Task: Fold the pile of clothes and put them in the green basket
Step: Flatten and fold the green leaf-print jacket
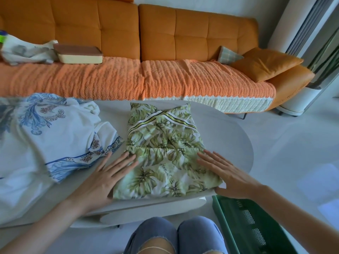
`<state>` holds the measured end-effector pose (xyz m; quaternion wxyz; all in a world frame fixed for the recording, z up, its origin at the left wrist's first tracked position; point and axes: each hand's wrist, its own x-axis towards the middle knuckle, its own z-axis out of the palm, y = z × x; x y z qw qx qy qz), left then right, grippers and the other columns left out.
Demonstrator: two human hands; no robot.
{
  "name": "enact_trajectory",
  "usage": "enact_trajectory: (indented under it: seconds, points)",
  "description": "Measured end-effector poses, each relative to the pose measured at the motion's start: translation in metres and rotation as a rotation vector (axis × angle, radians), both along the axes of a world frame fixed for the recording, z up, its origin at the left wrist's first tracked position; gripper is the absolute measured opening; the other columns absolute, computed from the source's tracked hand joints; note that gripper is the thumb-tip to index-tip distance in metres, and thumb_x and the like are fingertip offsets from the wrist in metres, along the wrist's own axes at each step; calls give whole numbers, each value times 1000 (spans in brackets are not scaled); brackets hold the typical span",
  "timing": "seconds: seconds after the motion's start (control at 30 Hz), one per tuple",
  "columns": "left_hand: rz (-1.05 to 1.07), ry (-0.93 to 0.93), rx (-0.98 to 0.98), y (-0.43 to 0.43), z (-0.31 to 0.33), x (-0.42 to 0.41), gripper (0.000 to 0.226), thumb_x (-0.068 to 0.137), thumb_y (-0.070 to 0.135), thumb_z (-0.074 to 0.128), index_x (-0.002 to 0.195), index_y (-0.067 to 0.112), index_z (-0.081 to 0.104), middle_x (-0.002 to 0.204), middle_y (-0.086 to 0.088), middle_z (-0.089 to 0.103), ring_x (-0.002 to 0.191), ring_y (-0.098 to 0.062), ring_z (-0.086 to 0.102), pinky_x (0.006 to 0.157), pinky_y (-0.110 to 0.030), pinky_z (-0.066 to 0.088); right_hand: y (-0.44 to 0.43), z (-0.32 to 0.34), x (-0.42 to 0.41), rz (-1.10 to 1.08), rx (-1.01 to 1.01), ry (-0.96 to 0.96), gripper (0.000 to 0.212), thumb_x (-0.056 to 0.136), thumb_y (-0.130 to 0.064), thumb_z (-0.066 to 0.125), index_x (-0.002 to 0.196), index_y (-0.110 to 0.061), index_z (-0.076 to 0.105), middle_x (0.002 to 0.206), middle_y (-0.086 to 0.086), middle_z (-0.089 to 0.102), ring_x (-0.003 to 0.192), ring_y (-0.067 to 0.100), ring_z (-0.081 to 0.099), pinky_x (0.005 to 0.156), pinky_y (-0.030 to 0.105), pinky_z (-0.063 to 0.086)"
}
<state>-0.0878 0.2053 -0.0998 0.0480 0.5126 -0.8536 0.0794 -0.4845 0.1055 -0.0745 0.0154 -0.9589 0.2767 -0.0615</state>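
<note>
A green leaf-print garment (163, 154) lies flat on the pale oval worktop (236, 136), partly folded into a long panel, with its striped band at the far end near the sofa (165, 52). Its long axis runs away from the person, near hem at the worktop's front edge, narrower top pointing toward the sofa and leaning slightly left. The left hand (108, 177) rests flat along the garment's left edge and the right hand (225, 173) along its right edge; on both, the fingers (211, 158) are straight, slightly spread and pressing down, pinching nothing. This looks like the smoothing stage between folds on 1 garment. The next move probably calls for taking the near hem or the far end and folding the panel across its length into a compact stack, keeping the side edges aligned so the tucked parts stay in. The green basket (244, 224) sits on the floor just right of the person's knees, below the worktop edge, and no clothes show in its visible part. A white and blue patterned heap (47, 136) waits unfolded at the left of the worktop, just beside the leaf garment
</note>
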Motion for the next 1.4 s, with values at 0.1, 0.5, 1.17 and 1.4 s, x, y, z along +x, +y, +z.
enact_trajectory:
  seconds: [0.1, 0.5, 1.17, 1.4]
  points:
    - [-51, 4, -115, -21, -6, 0, 112, 55, -18, 63, 150, 15, 14, 156, -1, 17, 144, -14, 14, 115, -42, 11, -13, -4, 8, 56, -5, -34, 81, 80, -37, 65, 147, -14, 27, 155, -4, 23, 144, 13, 19, 117, 40, 18]
    - [517, 1219, -86, -95, 40, -29, 47, 90, 47, 48, 55, 18, 35, 45, 7, 36, 42, -9, 33, 43, -15, 26, -77, 15, 58, -704, 579, -948, 28, 91, -5, 54, 67, -17, 60, 56, -14, 57, 55, -2, 50, 55, 20, 41]
    - [640, 702, 89, -31, 21, -28, 73, 87, 57, 37, 149, 30, 9, 140, -7, 37, 128, -26, 38, 99, -38, 38, -24, -6, 48, -715, 316, -481, 78, 90, -49, 45, 150, -28, -1, 143, 7, 33, 124, 20, 43, 108, 44, 37]
    - [189, 90, 176, -39, 12, -30, 97, 70, 91, 18, 147, 38, -9, 155, 8, -15, 144, -18, -10, 116, -48, -9, -21, 13, 62, -118, 281, 114, 86, 84, -72, 33, 144, -40, -20, 151, -19, -26, 138, -2, -23, 118, 30, -10]
